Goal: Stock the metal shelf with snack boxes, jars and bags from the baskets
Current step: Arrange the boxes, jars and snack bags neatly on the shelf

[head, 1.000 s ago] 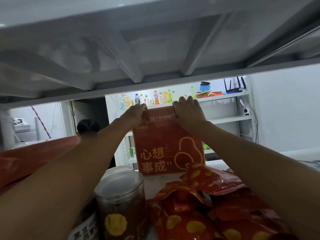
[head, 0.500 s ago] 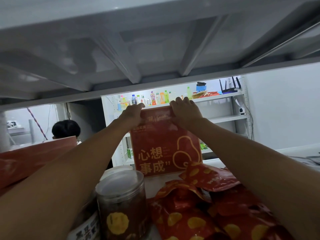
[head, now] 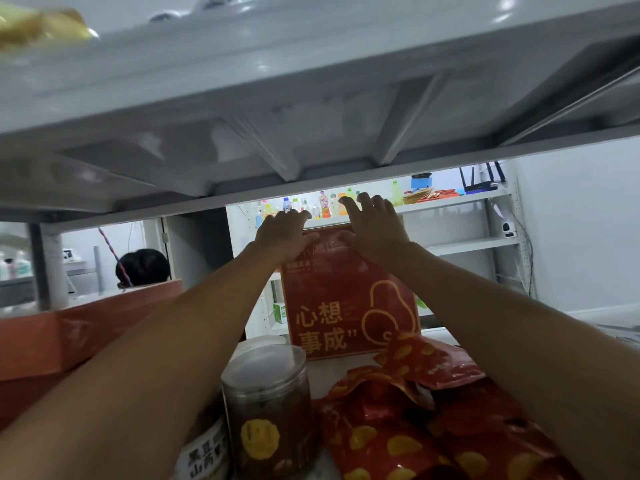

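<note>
Nearest the camera, on the metal shelf (head: pixel 333 373), stood a clear-lidded jar (head: pixel 268 407) of dark snacks, with a second, labelled jar (head: pixel 207 455) just beside it on the left. To the right lay a heap of red snack bags (head: pixel 415 431) printed with yellow chips. An orange box (head: pixel 86 327) lay at the left under the left forearm. Farther back, a red box (head: pixel 346 299) with yellow characters stood upright on the shelf, its lower right corner behind a bag. The left hand (head: pixel 284 237) gripped its top left corner, fingers curled over the edge. The right hand (head: pixel 374 226) lay at the top right corner, thumb against the front face, fingers spread fairly straight and rising above the edge. Overhead ran the ribbed underside of the next shelf board (head: pixel 311 109). Beyond, a person's dark hair (head: pixel 143 268) showed at left, and a distant white rack (head: pixel 460 244) carried a row of drink bottles (head: pixel 311 206) and a router (head: pixel 481 183).
</note>
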